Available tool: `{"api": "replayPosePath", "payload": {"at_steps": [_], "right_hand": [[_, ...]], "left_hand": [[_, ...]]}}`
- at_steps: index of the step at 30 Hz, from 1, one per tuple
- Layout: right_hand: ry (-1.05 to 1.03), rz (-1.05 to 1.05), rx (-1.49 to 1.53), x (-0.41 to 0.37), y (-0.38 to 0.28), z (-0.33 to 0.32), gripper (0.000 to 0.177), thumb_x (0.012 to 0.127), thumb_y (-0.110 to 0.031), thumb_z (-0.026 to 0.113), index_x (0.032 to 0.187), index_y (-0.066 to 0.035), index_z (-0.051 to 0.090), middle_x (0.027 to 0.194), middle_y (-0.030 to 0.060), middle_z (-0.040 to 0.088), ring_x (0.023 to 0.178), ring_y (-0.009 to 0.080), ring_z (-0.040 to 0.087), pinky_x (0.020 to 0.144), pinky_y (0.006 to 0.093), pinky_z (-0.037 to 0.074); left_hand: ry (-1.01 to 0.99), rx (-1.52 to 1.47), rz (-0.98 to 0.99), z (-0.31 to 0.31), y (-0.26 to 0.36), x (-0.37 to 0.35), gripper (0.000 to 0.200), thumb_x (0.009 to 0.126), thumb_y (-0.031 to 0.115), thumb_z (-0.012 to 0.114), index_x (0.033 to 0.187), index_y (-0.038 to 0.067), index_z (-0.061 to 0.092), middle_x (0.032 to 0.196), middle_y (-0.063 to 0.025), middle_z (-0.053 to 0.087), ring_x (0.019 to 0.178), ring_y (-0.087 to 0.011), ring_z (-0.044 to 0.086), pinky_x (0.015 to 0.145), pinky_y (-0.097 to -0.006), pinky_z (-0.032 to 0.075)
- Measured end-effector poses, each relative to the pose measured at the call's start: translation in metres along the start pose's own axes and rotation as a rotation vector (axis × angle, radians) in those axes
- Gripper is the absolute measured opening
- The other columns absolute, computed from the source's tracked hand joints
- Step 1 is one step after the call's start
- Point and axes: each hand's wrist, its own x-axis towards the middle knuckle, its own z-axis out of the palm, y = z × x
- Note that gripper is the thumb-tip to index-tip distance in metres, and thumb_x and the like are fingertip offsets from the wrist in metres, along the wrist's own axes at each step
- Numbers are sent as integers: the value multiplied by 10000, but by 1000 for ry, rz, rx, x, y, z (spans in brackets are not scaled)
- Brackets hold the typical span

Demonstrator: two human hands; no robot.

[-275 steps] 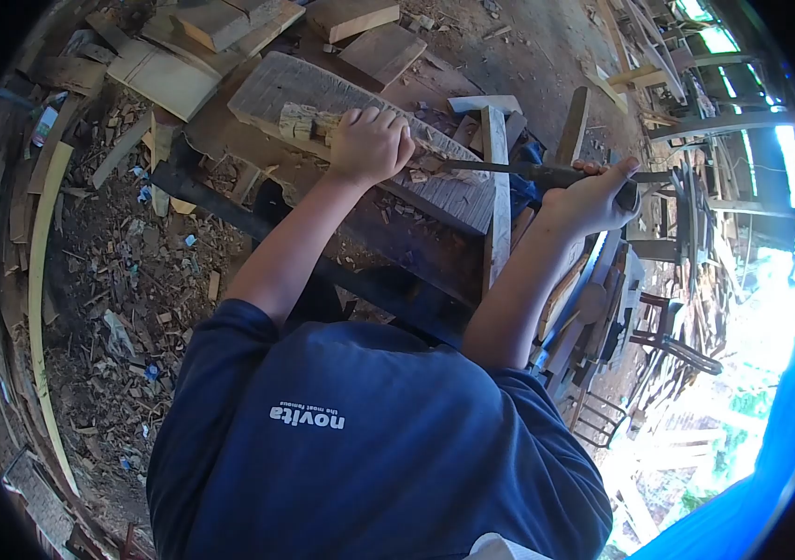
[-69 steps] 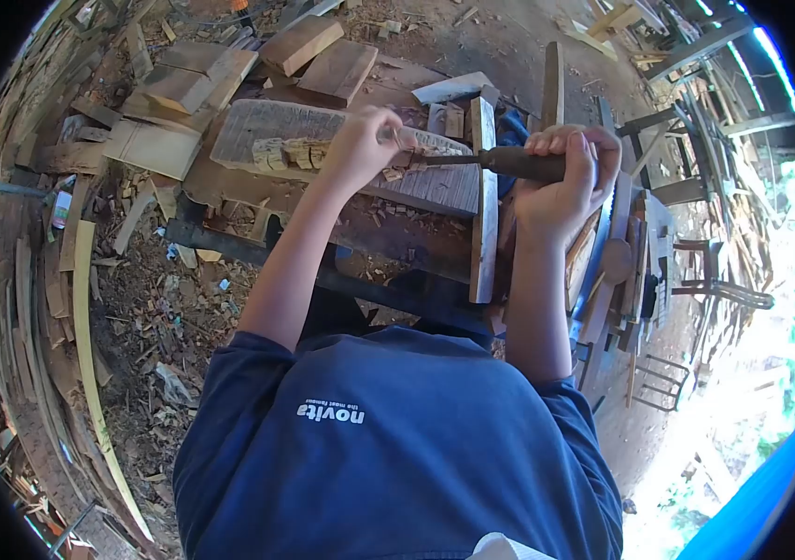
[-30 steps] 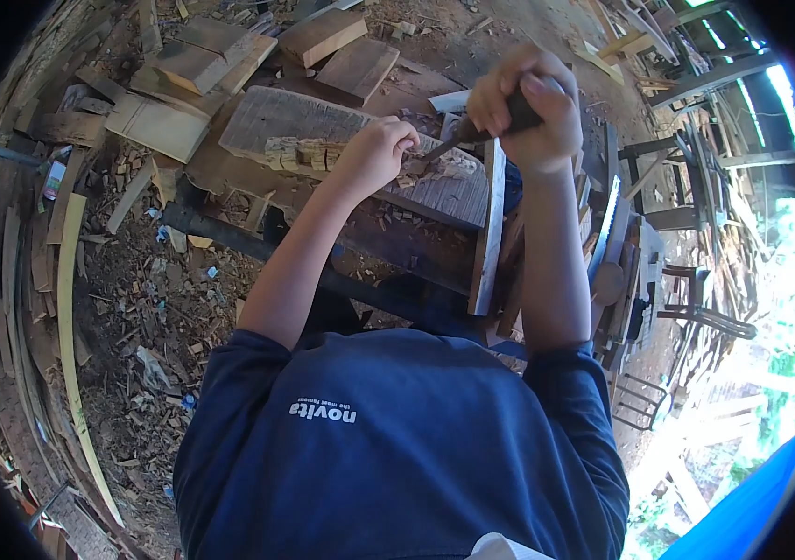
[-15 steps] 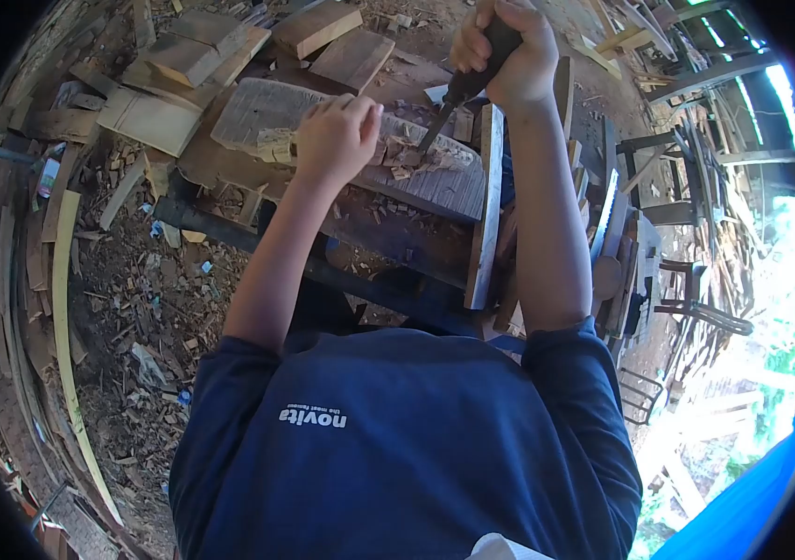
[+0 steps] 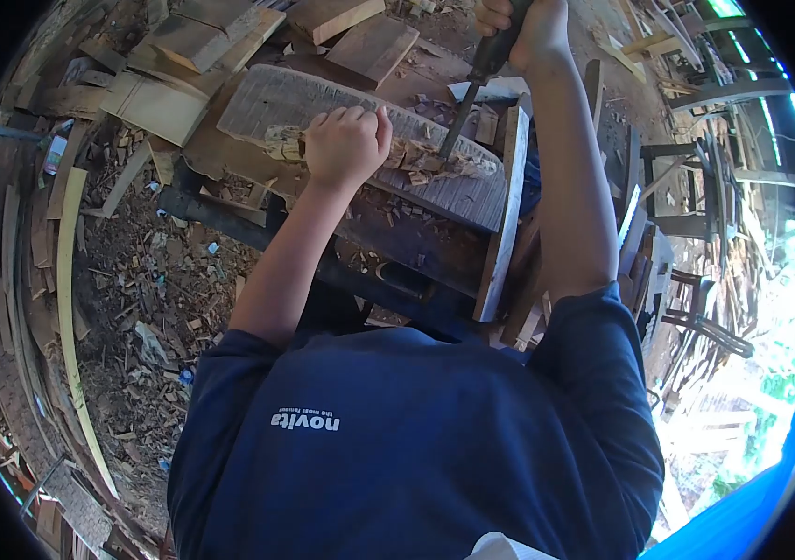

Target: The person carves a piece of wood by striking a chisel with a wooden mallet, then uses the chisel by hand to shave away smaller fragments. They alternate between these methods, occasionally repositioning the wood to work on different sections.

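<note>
My right hand is closed around the black handle of a chisel, held at a slant. The blade's tip meets a rough-hewn, light-coloured piece of wood, splintered at its right end. My left hand is closed over the middle of this piece, knuckles away from me; its fingertips are hidden. Under the piece lies a grey, weathered board with chips on it. A narrow plank stands against the board's right end.
Wooden blocks lie beyond the board, and a pale flat board sits to the left. Wood chips and scraps litter the ground at left. Stacked timber lines the left side. Clamps and more planks stand at right.
The view has shifted, so both arms and the board sit further right in it. My right hand appears higher, with the chisel more upright and its tip still at the wood.
</note>
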Motion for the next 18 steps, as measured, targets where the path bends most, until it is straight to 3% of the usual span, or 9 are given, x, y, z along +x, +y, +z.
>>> {"api": "replayPosePath", "payload": {"at_steps": [2, 8, 10, 13, 16, 18], "right_hand": [[27, 33, 21, 4, 3, -2, 248, 880, -330, 546, 765, -115, 502, 538, 19, 408, 445, 160, 383, 471, 349, 354], [104, -207, -182, -39, 7, 46, 251, 893, -312, 537, 779, -91, 508, 540, 43, 450, 430, 171, 417, 444, 340, 372], [-314, -169, -72, -42, -1, 39, 261, 910, -301, 539, 792, -68, 521, 542, 62, 468, 423, 177, 434, 431, 333, 387], [-499, -96, -11, -32, 2, 28, 269, 920, -302, 542, 810, -56, 537, 541, 64, 466, 412, 174, 419, 425, 332, 389], [-361, 35, 9, -18, 2, 30, 269, 912, -304, 538, 793, -62, 547, 537, 57, 463, 400, 167, 398, 422, 329, 385], [-354, 2, -44, -3, 1, 23, 278, 911, -306, 533, 761, -71, 546, 530, 50, 451, 399, 161, 382, 424, 324, 383]], "left_hand": [[-6, 12, -3, 0, 0, 0, 367, 874, 210, 616, 520, 127, 573, 542, -22, 566, 534, -215, 595, 535, -356, 459], [-56, 1, -12, 1, 0, 1, 371, 877, 210, 614, 518, 129, 569, 539, -18, 560, 530, -206, 585, 524, -353, 442], [-61, -11, -5, 1, -1, 5, 372, 878, 210, 614, 517, 129, 566, 539, -17, 559, 530, -205, 583, 521, -353, 437], [-80, 4, -4, 1, 0, 0, 374, 879, 208, 611, 517, 128, 561, 538, -16, 557, 537, -201, 586, 525, -352, 436], [-37, -7, 5, 2, -1, 1, 371, 881, 206, 608, 521, 127, 558, 541, -15, 554, 541, -199, 586, 532, -349, 436], [-20, 11, 4, 3, -1, 0, 370, 881, 204, 607, 523, 128, 555, 542, -12, 549, 543, -199, 586, 538, -345, 437]]}}
